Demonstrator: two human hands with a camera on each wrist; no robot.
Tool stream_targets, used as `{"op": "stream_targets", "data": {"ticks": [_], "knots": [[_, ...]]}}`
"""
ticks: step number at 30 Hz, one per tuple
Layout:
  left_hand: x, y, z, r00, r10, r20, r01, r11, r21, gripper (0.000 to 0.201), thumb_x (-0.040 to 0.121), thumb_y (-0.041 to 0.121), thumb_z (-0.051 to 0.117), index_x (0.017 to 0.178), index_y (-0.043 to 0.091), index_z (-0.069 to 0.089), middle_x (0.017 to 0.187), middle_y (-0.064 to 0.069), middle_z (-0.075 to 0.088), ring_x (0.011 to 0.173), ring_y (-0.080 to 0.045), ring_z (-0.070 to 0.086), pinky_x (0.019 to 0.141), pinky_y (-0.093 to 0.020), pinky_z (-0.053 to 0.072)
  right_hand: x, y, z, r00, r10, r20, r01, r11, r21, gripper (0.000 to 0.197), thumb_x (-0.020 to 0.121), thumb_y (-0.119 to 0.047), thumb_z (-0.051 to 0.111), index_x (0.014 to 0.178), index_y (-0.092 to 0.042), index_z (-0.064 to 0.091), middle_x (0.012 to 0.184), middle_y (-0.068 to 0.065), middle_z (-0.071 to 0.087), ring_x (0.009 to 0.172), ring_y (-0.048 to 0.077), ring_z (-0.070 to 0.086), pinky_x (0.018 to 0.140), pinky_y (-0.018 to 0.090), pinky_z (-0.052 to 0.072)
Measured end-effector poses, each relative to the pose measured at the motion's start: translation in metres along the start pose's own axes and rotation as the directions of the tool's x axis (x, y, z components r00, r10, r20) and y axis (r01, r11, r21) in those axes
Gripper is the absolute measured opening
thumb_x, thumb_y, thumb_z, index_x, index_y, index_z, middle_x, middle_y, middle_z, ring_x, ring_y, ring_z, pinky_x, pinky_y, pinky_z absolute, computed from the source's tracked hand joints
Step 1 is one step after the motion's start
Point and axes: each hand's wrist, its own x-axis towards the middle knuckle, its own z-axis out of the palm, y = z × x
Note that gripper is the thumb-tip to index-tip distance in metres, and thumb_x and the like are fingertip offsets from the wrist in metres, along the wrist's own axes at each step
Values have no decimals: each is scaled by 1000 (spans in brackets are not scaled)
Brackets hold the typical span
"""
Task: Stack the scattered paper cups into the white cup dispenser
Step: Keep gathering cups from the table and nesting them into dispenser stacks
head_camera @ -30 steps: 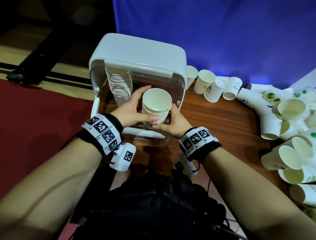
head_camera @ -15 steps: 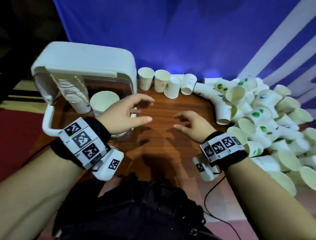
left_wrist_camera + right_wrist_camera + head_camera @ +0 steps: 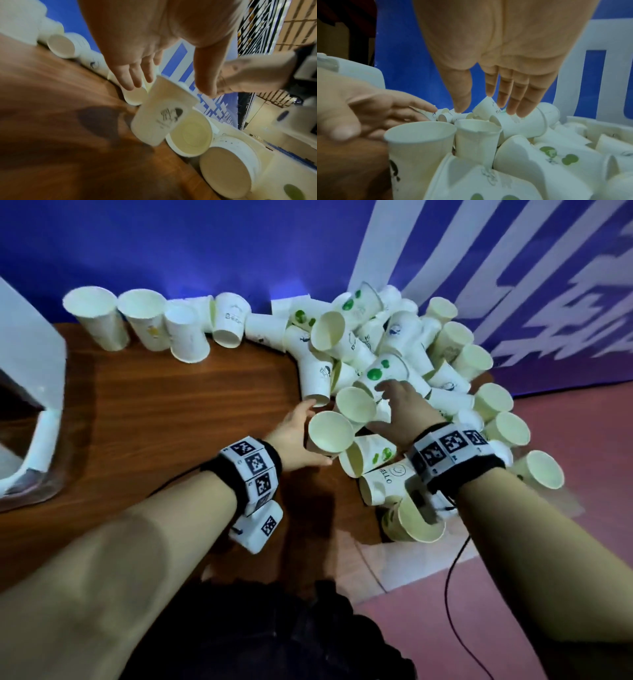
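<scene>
Wooden table (image 3: pixel 164 405) against a blue backdrop (image 3: pixel 205 244); left hand (image 3: pixel 294 436) and right hand (image 3: pixel 400 409) spread over paper cups (image 3: pixel 394 361).

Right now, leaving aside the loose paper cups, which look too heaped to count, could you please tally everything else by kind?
Hands: 2, the left hand and the right hand
Tagged wristbands: 2
White cup dispenser: 1
Wooden table: 1
Total: 6
The paper cups overlap too much to count.
</scene>
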Motion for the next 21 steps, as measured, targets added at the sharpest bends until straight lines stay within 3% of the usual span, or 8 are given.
{"op": "stream_targets", "data": {"ticks": [8,12,14,17,19,21], "knots": [[22,-1,31,993,-29,-114,12,989,-144,90,61,15,84,135,14,33,130,-7,48,119,-21,48,98,-28,39,45,-17,27,985,-58,162,88,978,-189,89,74,-39,71,143,-18,19,147,10,26,133,30,31,102,42,36],[10,-8,12,986,-49,-159,43,998,-42,82,64,19,82,131,15,36,128,-5,48,114,-18,47,86,-21,35,55,-30,35,992,-110,57,123,917,-380,94,69,-60,65,143,-23,18,142,10,28,131,30,26,104,41,30],[4,-14,4,982,-57,-181,66,997,48,80,66,22,80,131,17,35,129,-4,48,113,-18,49,84,-22,37,59,-36,37,992,-126,29,127,920,-371,91,70,-65,60,142,-26,19,141,9,28,131,30,26,104,42,27],[5,-16,3,989,-29,-148,40,997,72,90,67,21,79,139,18,25,133,-4,46,119,-18,48,90,-22,37,63,-37,42,996,-84,28,89,954,-287,84,73,-69,52,140,-26,24,140,8,30,132,30,25,105,46,28],[9,-15,6,995,-15,-96,16,1000,9,104,62,23,83,143,17,18,139,-7,41,127,-20,42,102,-26,35,63,-36,47,996,-84,24,87,960,-265,78,75,-66,52,137,-26,31,140,8,31,132,31,23,106,44,28],[14,-12,11,997,-13,-72,6,996,-90,108,60,20,85,144,13,17,141,-7,40,127,-16,40,102,-21,32,62,-34,52,995,-94,15,95,969,-230,73,77,-63,53,136,-24,36,141,9,31,134,32,19,111,41,24]]}}
